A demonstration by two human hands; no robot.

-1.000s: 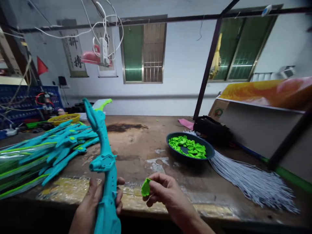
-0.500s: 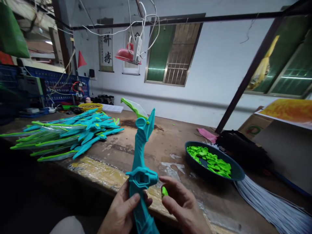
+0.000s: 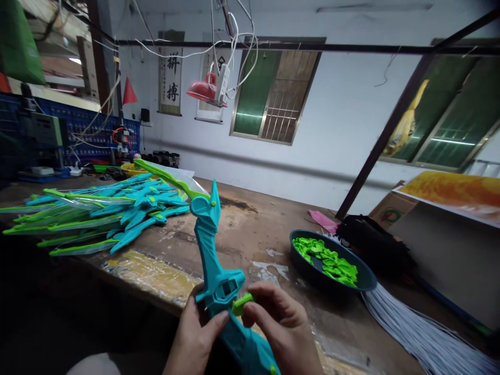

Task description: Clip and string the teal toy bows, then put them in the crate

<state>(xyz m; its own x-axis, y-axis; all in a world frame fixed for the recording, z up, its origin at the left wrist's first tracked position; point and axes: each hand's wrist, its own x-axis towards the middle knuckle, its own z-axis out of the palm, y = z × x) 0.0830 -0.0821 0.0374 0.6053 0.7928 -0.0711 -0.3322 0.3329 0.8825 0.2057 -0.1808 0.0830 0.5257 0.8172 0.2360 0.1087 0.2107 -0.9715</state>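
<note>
1. Teal plastic toy bow (image 3: 219,276) stands tilted above the near edge of the wooden table (image 3: 253,229), gripped by the left hand (image 3: 195,338), fingers wrapped round its handle.
2. The right hand (image 3: 281,328) pinches a small green piece (image 3: 241,303) against the bow's middle.

A hanging scroll (image 3: 171,73) on the far wall carried two large black brush-written Chinese characters, 拼搏, set one above the other. A second scroll (image 3: 213,78) beside it stood largely hidden behind a red lamp and a power strip, and its characters could not be read. A cardboard box (image 3: 390,211) at the right bore a round green mark, too small to read.
</note>
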